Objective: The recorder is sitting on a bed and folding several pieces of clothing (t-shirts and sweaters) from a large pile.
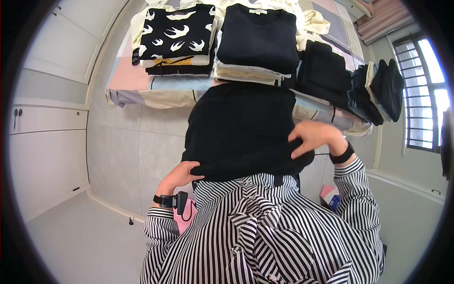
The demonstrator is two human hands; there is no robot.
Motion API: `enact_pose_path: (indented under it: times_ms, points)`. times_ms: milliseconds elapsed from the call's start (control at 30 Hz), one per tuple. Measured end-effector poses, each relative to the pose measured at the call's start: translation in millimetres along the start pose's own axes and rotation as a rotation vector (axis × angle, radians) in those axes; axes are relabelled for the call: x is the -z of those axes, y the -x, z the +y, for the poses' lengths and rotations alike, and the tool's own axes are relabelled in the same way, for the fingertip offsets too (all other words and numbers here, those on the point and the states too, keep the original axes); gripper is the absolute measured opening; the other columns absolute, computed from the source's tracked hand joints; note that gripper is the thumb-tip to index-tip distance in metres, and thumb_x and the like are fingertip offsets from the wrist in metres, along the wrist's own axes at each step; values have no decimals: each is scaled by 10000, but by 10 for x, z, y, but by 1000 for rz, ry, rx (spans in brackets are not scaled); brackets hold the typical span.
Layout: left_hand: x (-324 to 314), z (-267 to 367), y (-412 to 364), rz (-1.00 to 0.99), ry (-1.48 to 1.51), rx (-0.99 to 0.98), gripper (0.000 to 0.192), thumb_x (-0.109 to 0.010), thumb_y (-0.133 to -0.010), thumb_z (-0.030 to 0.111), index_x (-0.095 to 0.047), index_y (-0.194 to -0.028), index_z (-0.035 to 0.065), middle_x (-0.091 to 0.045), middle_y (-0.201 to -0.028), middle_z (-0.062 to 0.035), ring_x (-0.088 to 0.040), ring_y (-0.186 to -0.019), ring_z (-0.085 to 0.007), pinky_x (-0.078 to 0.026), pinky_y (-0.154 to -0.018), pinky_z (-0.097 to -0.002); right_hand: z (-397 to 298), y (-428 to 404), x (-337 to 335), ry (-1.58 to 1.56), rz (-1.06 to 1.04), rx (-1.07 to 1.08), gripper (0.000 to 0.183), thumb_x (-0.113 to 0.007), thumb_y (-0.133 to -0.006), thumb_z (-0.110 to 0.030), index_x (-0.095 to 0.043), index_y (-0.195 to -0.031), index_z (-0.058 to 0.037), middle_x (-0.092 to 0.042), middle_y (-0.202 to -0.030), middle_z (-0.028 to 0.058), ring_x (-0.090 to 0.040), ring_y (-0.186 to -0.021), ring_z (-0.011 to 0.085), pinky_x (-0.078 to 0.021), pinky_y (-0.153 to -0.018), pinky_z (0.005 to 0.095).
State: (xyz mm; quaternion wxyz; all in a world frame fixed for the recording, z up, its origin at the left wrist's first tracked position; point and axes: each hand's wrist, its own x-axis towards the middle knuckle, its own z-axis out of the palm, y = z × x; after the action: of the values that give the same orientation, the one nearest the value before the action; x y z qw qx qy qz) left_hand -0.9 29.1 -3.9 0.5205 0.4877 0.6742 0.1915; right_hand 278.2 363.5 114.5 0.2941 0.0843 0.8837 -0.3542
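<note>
A black cloth garment (241, 131) lies spread over my lap, its far end close to the bed edge. My left hand (182, 174) holds its near left edge between thumb and fingers. At the right edge, my right hand (312, 137), slightly blurred, has cloth between its thumb and fingers. Just beyond the garment stands a folded stack topped by a dark navy sweater (257, 39). Left of it is another stack, with a black and white patterned top (177, 32) uppermost. Folded black clothes (322, 71) lie to the right.
The bed (131, 76) has a multicoloured patchwork cover. More folded clothes (385, 88) stand at its right end, near a barred window (415, 92). Cream fabric (314, 21) lies behind the stacks. White cabinets (49, 120) line the left side. Pink seating (183, 214) shows beside me.
</note>
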Motion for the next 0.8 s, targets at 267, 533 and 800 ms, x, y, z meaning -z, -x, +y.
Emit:
enact_pose_path:
  times_ms: [267,533,800]
  points:
    - [72,-16,-90,-26,146,106,528,-716,-812,216,-521,-1222,-54,-639,-1142,-177,-617,-1027,-273,-472,-897,-342,-22,-548,303,-122,943,64,257,-682,-781,-86,-649,-1030,-30,-683,-956,115,-666,-856,235,-512,-777,322]
    - [-62,-175,0,161,379,272,358,-638,-896,274,-604,-1073,-35,-625,-779,-46,-560,-648,-113,-454,-564,-271,445,-313,-579,-461,333,-59,443,-809,-698,-312,-656,-1004,-31,-669,-845,68,-631,-793,152,-503,-731,281]
    - [-65,-215,-85,306,465,230,336,-555,-955,290,-629,-1005,-34,-594,-723,8,-515,-620,-64,-423,-553,-244,551,227,-1454,-92,335,-156,306,-755,-634,-147,-626,-903,-76,-642,-924,86,-578,-976,287,-489,-827,373]
